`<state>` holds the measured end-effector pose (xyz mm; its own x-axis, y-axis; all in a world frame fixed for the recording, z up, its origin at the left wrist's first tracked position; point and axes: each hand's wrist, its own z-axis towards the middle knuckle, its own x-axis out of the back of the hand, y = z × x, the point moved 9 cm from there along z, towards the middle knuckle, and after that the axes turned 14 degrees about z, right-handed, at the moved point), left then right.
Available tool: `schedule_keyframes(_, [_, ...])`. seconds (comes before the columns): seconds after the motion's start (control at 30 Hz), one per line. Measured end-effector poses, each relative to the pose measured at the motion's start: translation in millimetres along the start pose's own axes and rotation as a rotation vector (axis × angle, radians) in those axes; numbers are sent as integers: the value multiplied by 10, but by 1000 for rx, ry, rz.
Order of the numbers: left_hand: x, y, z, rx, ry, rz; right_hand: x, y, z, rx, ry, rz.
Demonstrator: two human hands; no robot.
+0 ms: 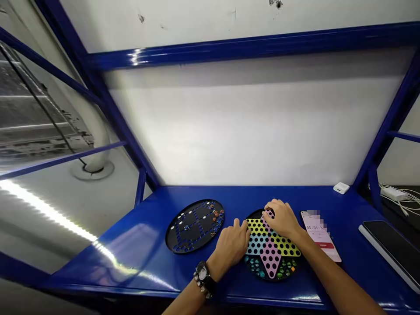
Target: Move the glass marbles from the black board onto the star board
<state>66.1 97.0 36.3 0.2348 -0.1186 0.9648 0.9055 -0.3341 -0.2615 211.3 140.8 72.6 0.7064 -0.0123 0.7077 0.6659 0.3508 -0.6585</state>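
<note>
A round black Chinese checkers board with yellow, pale blue and pink star points lies on the blue shelf, and my hands are over it. My right hand covers its far part, fingers curled down onto the pink point. My left hand rests at its left edge, fingertips on the yellow holes. Whether either hand holds a marble is hidden. Small coloured marbles fill the near holes. To the left lies a second black round board with blue holes, white pieces and orange marbles. A wristwatch and beaded bracelet circle my left wrist.
A phone showing a timer lies right of the board. Further right are a dark tablet and a white charger with cables. A small white box sits at the back. Blue metal shelf uprights frame a white wall.
</note>
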Motion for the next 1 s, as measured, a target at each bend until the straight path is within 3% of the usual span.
schedule_keyframes(0.13, [-20,-8,22,-8,-82,19,-15,90,-33,1,-1,-18])
schedule_keyframes(0.43, [-10,-123,57,71,-70,-77,-111,282,-72,-20,1,-90])
schedule_keyframes(0.63, [-6,-50,68,-28,-75,15,-144,266,-81,-6,4,-154])
schedule_keyframes(1.0, [16,-196,58,41,7,-162,-154,171,-106,9,-16,-250])
